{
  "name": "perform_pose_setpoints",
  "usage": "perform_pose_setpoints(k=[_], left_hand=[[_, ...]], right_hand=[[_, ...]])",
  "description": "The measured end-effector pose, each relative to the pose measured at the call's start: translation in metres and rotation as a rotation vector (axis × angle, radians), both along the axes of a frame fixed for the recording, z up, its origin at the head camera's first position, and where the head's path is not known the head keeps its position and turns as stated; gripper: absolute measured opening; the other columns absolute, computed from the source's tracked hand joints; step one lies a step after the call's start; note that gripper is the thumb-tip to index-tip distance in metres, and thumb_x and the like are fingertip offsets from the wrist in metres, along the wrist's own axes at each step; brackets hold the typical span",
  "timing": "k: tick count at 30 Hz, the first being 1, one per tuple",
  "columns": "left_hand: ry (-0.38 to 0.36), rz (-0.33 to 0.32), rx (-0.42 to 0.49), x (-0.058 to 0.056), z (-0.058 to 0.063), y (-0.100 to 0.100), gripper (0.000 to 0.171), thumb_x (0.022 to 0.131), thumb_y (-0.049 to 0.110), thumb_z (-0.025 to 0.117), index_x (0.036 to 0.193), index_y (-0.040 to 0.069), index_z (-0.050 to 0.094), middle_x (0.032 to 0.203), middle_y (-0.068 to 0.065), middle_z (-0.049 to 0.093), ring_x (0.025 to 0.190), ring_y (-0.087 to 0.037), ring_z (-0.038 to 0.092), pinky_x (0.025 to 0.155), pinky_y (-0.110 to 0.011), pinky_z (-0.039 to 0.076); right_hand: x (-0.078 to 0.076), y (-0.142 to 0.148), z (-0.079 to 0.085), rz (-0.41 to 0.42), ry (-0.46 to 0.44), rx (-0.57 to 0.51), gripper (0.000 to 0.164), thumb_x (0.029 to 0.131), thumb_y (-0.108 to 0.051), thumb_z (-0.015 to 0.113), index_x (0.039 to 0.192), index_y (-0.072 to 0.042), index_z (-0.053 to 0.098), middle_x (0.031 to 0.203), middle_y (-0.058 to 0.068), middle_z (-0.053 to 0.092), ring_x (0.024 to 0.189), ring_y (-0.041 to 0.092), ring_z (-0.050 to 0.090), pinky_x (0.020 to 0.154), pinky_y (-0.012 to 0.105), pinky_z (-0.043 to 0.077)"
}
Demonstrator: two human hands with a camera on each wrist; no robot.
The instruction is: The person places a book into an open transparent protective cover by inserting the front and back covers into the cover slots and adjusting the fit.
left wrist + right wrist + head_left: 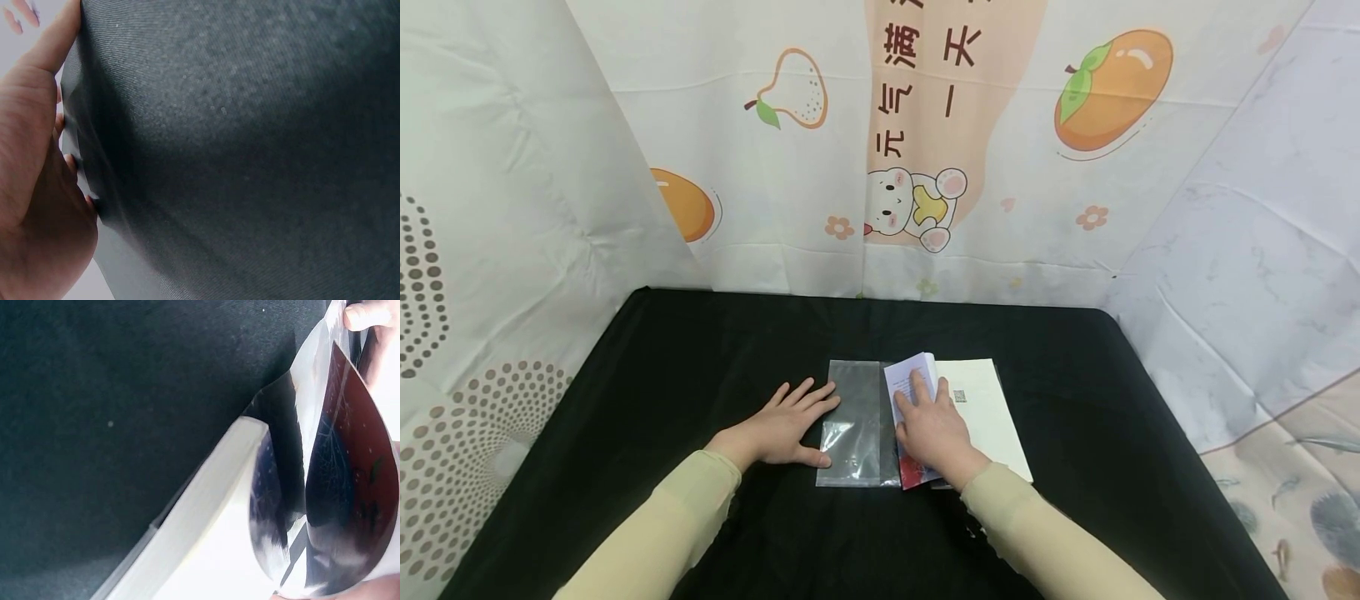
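Observation:
A thick book [996,417] lies on the black cloth, a white page with a small printed square facing up. From its left side a clear plastic cover [853,417] spreads flat. My right hand [936,429] rests with extended fingers on a lavender and red paper flap [898,379] of the book. In the right wrist view that flap [350,487] bows up beside the page block [200,494], showing dark red and blue printing. With fingers spread, my left hand [778,427] touches the plastic's left edge, thumb near its lower corner.
Black cloth [700,350] covers the table on all sides of the book. Behind stands a white curtain [812,183] with fruit and bear prints. More pale curtains [512,208] hang along the left and right sides.

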State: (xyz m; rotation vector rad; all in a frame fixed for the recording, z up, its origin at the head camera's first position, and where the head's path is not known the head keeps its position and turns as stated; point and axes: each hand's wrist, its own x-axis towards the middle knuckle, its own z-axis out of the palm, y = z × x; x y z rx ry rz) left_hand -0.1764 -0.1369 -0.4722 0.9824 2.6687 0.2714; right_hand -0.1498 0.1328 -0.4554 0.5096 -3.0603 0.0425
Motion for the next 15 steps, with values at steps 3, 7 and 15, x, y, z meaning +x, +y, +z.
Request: perform_pose_setpoints(k=[3, 7, 15], left_hand=[[0.0, 0.001, 0.002, 0.0, 0.0007, 0.0003, 0.093, 0.081, 0.072, 0.055, 0.152, 0.02, 0.025, 0.161, -0.002, 0.013, 0.144, -0.032, 0.004, 0.113, -0.062, 0.009], [0.0, 0.001, 0.004, 0.0001, 0.0006, 0.0003, 0.093, 0.081, 0.073, 0.055, 0.152, 0.02, 0.026, 0.161, -0.002, 0.013, 0.144, -0.033, 0.005, 0.113, -0.062, 0.009], [0.011, -0.002, 0.009, -0.0003, -0.0003, 0.0002, 0.093, 0.081, 0.072, 0.055, 0.152, 0.02, 0.027, 0.161, -0.002, 0.013, 0.144, -0.033, 0.005, 0.113, -0.062, 0.01]], right_hand=[[-0.0001, -0.0016, -0.0003, -0.006, -0.002, 0.008, 0.047, 0.088, -0.028, 0.061, 0.132, -0.013, 0.059, 0.149, 0.023, 0.034, 0.125, 0.06, 0.03, 0.095, 0.058, 0.045], [-0.0005, -0.003, -0.0008, -0.008, -0.006, 0.023, 0.047, 0.088, -0.03, 0.061, 0.132, -0.014, 0.059, 0.15, 0.022, 0.034, 0.126, 0.06, 0.029, 0.096, 0.058, 0.045], [-0.0002, -0.0042, -0.0007, 0.022, 0.027, 0.043, 0.046, 0.087, -0.032, 0.064, 0.129, -0.014, 0.061, 0.147, 0.023, 0.037, 0.124, 0.061, 0.03, 0.1, 0.059, 0.04]])
